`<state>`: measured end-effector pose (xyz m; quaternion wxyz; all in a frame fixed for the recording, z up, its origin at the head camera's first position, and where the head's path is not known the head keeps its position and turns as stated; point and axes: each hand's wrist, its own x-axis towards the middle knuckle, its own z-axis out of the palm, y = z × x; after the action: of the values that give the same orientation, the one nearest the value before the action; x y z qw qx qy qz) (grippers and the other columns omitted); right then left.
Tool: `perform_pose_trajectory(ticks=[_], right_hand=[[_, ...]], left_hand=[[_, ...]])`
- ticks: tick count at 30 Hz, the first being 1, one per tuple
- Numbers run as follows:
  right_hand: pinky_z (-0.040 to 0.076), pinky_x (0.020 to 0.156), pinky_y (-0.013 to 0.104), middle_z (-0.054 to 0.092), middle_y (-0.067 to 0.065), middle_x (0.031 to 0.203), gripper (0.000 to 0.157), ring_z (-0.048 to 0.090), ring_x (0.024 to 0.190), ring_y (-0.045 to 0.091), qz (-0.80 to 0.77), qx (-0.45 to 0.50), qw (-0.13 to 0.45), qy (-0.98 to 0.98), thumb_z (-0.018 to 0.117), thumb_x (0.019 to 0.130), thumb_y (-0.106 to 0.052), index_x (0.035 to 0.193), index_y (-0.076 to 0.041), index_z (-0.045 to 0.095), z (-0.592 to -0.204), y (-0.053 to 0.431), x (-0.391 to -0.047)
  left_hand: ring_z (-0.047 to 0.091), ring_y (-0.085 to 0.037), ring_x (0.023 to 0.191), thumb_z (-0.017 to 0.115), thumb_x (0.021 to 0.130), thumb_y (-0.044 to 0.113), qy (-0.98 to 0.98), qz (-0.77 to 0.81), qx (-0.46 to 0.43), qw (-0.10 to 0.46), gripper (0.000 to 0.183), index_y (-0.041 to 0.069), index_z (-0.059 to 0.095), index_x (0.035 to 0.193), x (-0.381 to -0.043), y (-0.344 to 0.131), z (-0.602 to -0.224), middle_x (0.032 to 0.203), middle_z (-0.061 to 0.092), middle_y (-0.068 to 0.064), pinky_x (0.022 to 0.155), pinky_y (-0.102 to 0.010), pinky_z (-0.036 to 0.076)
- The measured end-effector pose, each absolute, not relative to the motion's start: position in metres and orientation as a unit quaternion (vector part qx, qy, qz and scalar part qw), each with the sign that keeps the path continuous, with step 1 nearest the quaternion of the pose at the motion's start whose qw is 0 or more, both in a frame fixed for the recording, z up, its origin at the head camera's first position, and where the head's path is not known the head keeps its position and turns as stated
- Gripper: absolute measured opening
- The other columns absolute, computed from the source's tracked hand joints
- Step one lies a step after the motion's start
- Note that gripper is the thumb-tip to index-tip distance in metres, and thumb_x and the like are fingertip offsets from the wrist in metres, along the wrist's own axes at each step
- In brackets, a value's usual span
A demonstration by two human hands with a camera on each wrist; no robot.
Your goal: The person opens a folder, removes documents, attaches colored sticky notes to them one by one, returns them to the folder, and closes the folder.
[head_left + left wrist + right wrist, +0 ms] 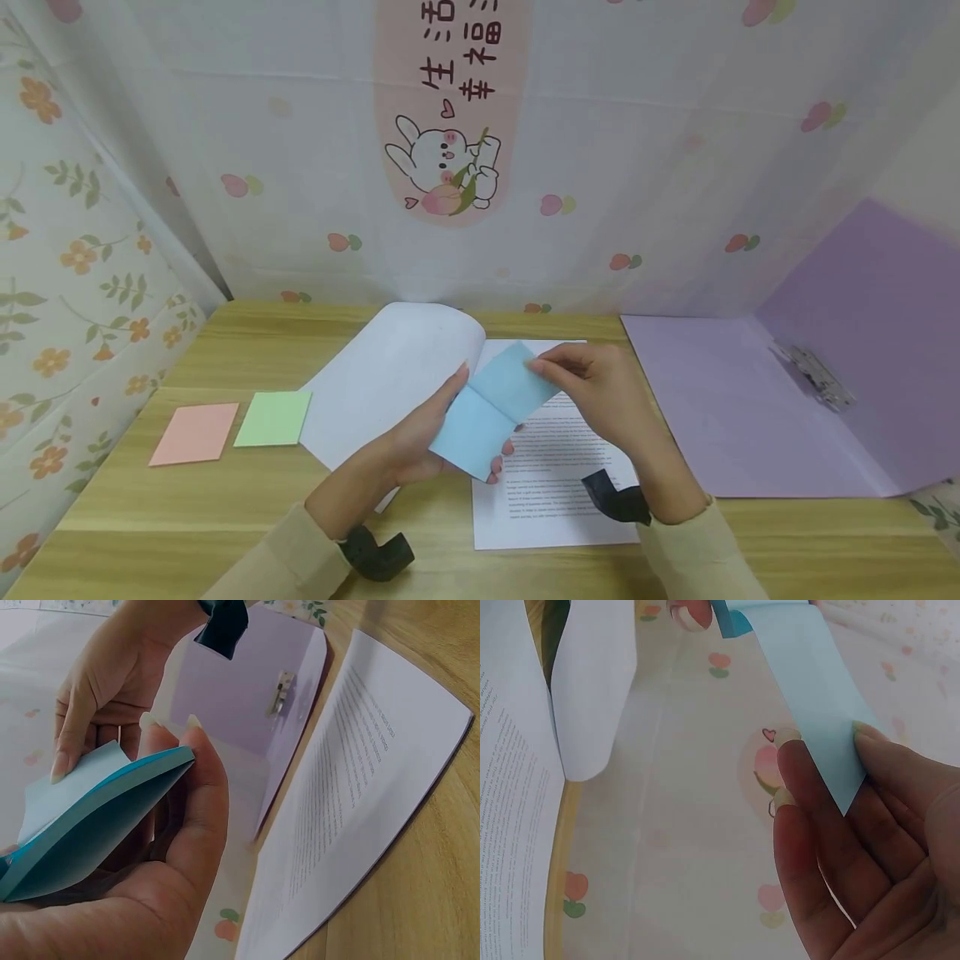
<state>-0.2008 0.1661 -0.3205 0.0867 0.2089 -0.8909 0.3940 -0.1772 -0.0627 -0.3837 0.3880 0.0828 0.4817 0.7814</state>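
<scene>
My left hand (416, 437) grips a blue sticky note pad (471, 433) from beneath, fingers curled round its far edge. The left wrist view has the pad (101, 806) side-on, its thickness showing. With thumb and fingertips my right hand (603, 396) pinches the free end of the top blue sheet (513, 382). In the right wrist view the sheet (817, 697) stretches from the pad to the right thumb, its other end still joined at the pad. Both hands are above a stack of printed paper (558, 492).
A turned-over white page (390, 375) curls up left of the printed stack. Farther left lie a pink note pad (195, 433) and a green note pad (273, 419). On the right an opened purple folder (712, 408) with a metal clip (817, 379) leans against the curtain (645, 183).
</scene>
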Motion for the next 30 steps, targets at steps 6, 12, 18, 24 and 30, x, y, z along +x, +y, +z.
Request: perform_pose_trajectory(ticks=[6,12,18,24,30], right_hand=[[0.056,0.068,0.018,0.079,0.014,0.092,0.018,0.075,0.080,0.021,0.385,0.162,0.153,-0.895,0.075,0.092,-0.018,0.099,-0.002,0.079,-0.312,0.182,-0.205],[0.048,0.061,0.011,0.079,0.014,0.087,0.015,0.064,0.069,-0.001,0.367,0.165,0.203,-0.893,0.077,0.090,-0.015,0.095,-0.002,0.079,-0.308,0.202,-0.208],[0.048,0.065,0.005,0.079,0.014,0.086,0.012,0.063,0.071,-0.012,0.380,0.174,0.210,-0.884,0.078,0.088,-0.012,0.092,-0.001,0.079,-0.307,0.202,-0.205],[0.048,0.068,0.002,0.078,0.015,0.085,0.010,0.077,0.075,0.022,0.385,0.198,0.210,-0.877,0.079,0.087,-0.009,0.090,0.000,0.079,-0.308,0.194,-0.206],[0.048,0.068,0.003,0.079,0.014,0.087,0.011,0.077,0.078,0.028,0.388,0.198,0.193,-0.879,0.078,0.088,-0.011,0.093,-0.001,0.079,-0.308,0.190,-0.209]], left_hand=[[0.061,-0.023,0.083,0.020,0.098,0.076,0.484,0.779,0.063,0.394,0.090,0.004,0.035,0.149,-0.179,-0.071,-0.382,0.112,0.062,-0.008,0.081,-0.040,0.054],[0.068,-0.025,0.086,0.026,0.100,0.071,0.503,0.774,0.060,0.380,0.091,-0.007,0.041,0.145,-0.183,-0.087,-0.381,0.109,0.066,-0.011,0.086,-0.041,0.057],[0.070,-0.027,0.102,0.034,0.106,0.031,0.528,0.776,0.056,0.341,0.054,-0.003,0.027,0.147,-0.182,-0.113,-0.384,0.124,0.064,-0.014,0.094,-0.040,0.056],[0.071,-0.021,0.111,0.044,0.108,0.029,0.634,0.726,-0.002,0.266,0.059,-0.002,0.020,0.152,-0.173,-0.174,-0.386,0.135,0.065,-0.014,0.095,-0.030,0.055],[0.059,-0.011,0.098,0.048,0.106,0.042,0.770,0.601,-0.071,0.203,0.065,-0.005,0.028,0.147,-0.159,-0.253,-0.383,0.112,0.057,0.001,0.082,-0.027,0.055]])
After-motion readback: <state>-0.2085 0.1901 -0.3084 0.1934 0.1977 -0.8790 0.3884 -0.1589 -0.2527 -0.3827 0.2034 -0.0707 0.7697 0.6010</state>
